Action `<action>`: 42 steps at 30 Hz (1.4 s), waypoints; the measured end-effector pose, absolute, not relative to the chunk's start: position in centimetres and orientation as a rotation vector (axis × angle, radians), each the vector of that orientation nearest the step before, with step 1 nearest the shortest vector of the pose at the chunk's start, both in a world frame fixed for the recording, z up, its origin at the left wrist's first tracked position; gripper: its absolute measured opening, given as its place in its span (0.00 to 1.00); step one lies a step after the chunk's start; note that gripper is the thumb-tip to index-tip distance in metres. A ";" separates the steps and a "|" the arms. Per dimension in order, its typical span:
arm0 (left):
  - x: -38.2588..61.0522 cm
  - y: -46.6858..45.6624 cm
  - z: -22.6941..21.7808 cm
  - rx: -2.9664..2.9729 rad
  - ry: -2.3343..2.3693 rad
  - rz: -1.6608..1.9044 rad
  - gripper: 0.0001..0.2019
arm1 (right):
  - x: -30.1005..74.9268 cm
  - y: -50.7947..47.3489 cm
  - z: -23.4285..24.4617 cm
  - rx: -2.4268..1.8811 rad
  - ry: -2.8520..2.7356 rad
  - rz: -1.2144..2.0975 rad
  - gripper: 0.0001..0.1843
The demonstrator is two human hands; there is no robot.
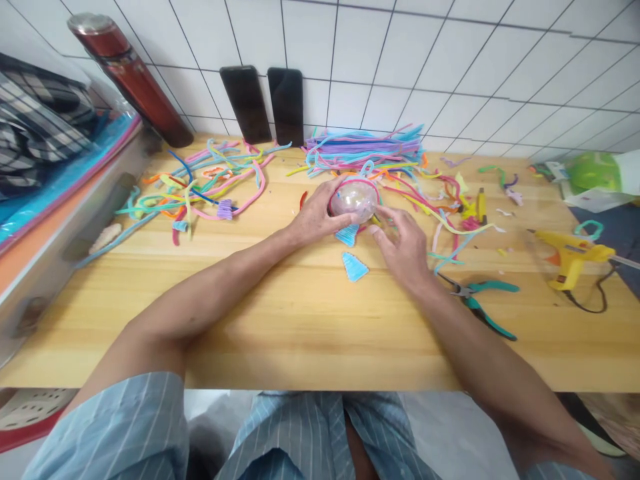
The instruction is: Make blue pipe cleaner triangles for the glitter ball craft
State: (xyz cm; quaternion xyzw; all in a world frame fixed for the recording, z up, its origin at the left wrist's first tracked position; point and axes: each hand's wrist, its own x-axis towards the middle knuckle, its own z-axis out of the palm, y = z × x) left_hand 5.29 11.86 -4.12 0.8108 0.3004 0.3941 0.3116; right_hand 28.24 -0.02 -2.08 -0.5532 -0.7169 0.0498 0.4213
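Note:
A clear, shiny ball (356, 200) rimmed with a pink pipe cleaner, with a small light-blue loop on top, is held low over the table. My left hand (317, 217) is wrapped around its left side, the thumb across the front. The fingertips of my right hand (404, 245) rest at its right edge, curled, with index finger and thumb slightly apart. A ridged blue piece (347, 235) shows just under the ball; whether it is attached I cannot tell. Closer to me, a second blue fan-shaped piece (355, 267) lies flat on the wood.
Loose pipe cleaners (215, 193) lie left; a bundle (365, 148) sits against the tiled wall. Pliers (483, 293) and a yellow glue gun (570, 257) lie right. Two phones (287, 107) and a red thermos (133, 80) stand at the back. A plastic bin (60, 247) borders the left.

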 end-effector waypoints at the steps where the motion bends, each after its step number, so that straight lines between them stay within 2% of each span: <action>1: 5.3 11.8 -4.1 2.146 0.794 1.046 0.50 | 28.2 0.2 -1.9 -1.399 -1.765 0.096 0.16; 4: 5.3 11.7 -4.1 2.172 0.801 1.056 0.49 | 28.2 0.8 -1.5 -1.430 -1.711 0.047 0.10; 14: 5.7 11.6 -4.3 2.282 0.764 1.079 0.48 | 28.7 2.1 -1.3 -1.504 -1.790 -0.114 0.09; 19: 5.8 11.5 -4.4 2.274 0.798 1.076 0.48 | 28.2 2.8 -1.5 -1.580 -1.768 -0.068 0.03; 25: 5.9 11.5 -4.7 2.265 0.810 1.127 0.48 | 28.3 2.5 -0.5 -1.524 -1.637 0.130 0.05; 30: 5.8 11.3 -4.7 2.221 0.857 1.136 0.46 | 31.0 3.0 0.4 -1.591 -1.446 0.140 0.17; 34: 5.8 11.3 -4.7 2.207 0.872 1.141 0.47 | 32.4 3.6 -0.4 -1.732 -1.457 0.054 0.06; 42: 6.0 11.7 -5.0 2.119 0.852 1.102 0.49 | 30.2 3.1 -2.5 -1.450 -1.818 0.260 0.32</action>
